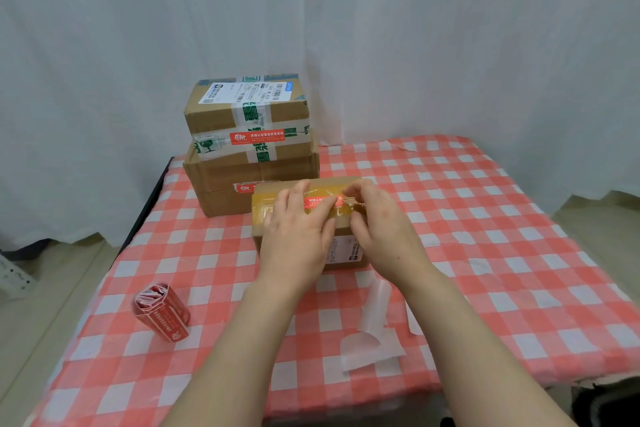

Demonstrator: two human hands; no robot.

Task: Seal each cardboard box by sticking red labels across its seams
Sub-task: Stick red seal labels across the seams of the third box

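Note:
A small cardboard box [270, 200] wrapped in yellowish tape lies in the middle of the table. A red label [320, 202] runs across its top seam. My left hand [298, 236] lies flat on the box, fingers straight, pressing the label's left part. My right hand [377, 222] touches the label's right end with its fingertips, fingers slightly bent. Behind stand two stacked boxes: the upper one [247, 111] with green-printed tape and a red label [257, 138], the lower one [225, 184] with a red label partly hidden behind the small box.
A roll of red labels [161, 310] lies at the front left of the red-checked tablecloth [485, 236]. Peeled white backing strips [372, 329] lie at the front right. A white curtain hangs behind the table.

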